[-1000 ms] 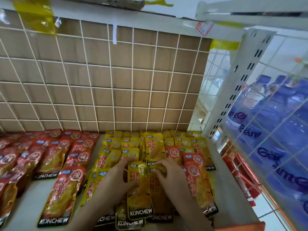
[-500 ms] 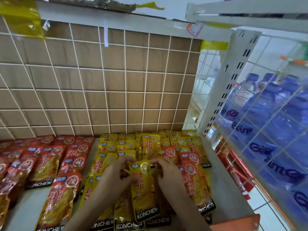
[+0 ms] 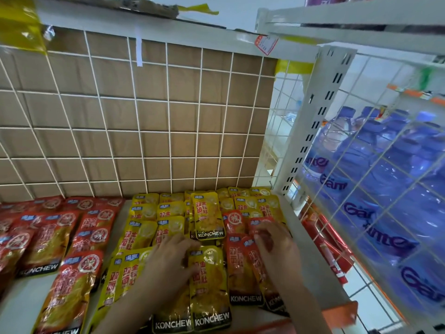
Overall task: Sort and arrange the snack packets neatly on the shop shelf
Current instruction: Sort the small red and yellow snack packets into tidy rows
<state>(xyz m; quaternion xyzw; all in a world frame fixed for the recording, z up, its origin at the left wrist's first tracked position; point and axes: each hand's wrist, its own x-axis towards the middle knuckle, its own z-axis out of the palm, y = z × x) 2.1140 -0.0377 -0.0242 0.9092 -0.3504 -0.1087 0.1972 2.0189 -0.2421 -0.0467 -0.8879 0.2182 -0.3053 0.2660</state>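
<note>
Yellow KONCHEW snack packets (image 3: 147, 233) lie in overlapping rows at the middle of the white shelf (image 3: 21, 300). Red KONCHEW packets (image 3: 48, 239) fill the left side. A few more red packets (image 3: 240, 268) lie at the right among the yellow ones. My left hand (image 3: 168, 261) lies over the yellow rows, its fingers and thumb pinching the left edge of the front yellow packet (image 3: 209, 288). My right hand (image 3: 277, 247) rests on the right-hand red packets, fingertips bent at the top of one. It is blurred, so its grip is unclear.
A white wire grid over brown board (image 3: 144, 121) backs the shelf. A white slotted upright (image 3: 320, 112) and a wire side panel (image 3: 375, 189) close the right side, with wrapped blue water bottles (image 3: 385, 169) behind. An orange strip (image 3: 337, 314) edges the front right corner.
My right hand let go of the yellow packet's top and moved right onto the red packets. The yellow packet now lies flat in the front row. My left hand stays at its left edge.
</note>
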